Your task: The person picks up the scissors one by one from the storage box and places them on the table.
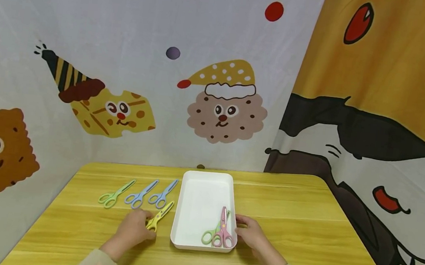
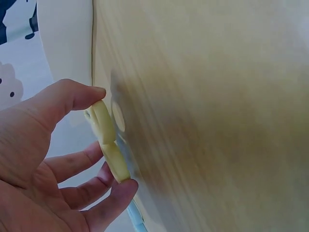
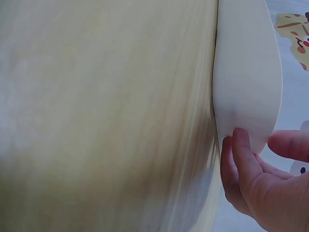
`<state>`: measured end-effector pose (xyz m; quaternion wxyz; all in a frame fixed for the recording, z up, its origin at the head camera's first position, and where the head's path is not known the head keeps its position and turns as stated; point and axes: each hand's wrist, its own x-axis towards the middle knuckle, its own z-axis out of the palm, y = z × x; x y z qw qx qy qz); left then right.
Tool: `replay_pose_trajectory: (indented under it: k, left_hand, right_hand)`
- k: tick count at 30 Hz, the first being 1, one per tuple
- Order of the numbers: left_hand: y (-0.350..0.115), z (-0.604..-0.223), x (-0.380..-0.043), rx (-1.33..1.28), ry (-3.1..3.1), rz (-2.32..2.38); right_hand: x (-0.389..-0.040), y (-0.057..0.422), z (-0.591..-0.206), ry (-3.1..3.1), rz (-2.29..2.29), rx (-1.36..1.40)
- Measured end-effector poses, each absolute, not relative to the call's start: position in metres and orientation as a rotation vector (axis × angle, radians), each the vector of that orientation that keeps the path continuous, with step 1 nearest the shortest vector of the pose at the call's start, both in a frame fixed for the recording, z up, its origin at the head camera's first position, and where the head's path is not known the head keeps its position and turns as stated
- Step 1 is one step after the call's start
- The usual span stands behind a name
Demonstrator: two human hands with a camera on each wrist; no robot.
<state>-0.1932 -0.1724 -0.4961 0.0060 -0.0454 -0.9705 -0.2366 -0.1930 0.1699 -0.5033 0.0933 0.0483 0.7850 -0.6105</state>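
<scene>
My left hand (image 1: 133, 229) pinches the handle of a pair of yellow scissors (image 1: 159, 217) between thumb and fingers, left of a white tray (image 1: 205, 193). In the left wrist view the yellow handle (image 2: 107, 134) is close over the tabletop, its shadow beside it. Fingertips of my right hand (image 1: 253, 234) touch the tray's right outer wall near the front corner; in the right wrist view the thumb is at the rim. Pink scissors (image 1: 222, 226) lie overlapping green scissors (image 1: 208, 236) in the tray's front right corner.
Left of the tray, light green scissors (image 1: 116, 194) and two pairs of blue scissors (image 1: 141, 194) lie in a row on the wooden table (image 1: 290, 211), blades pointing away. Behind the table hangs a cartoon-printed curtain (image 1: 137, 32).
</scene>
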Motion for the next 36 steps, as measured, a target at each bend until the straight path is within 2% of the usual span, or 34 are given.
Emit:
replay_pose_trajectory:
  k: [36]
  left_hand:
    - [-0.1680,-0.4926,-0.1853,-0.095,-3.111,-0.660]
  right_hand:
    - [-0.1946,0.1708,-0.5064,2.357,-1.777,0.145]
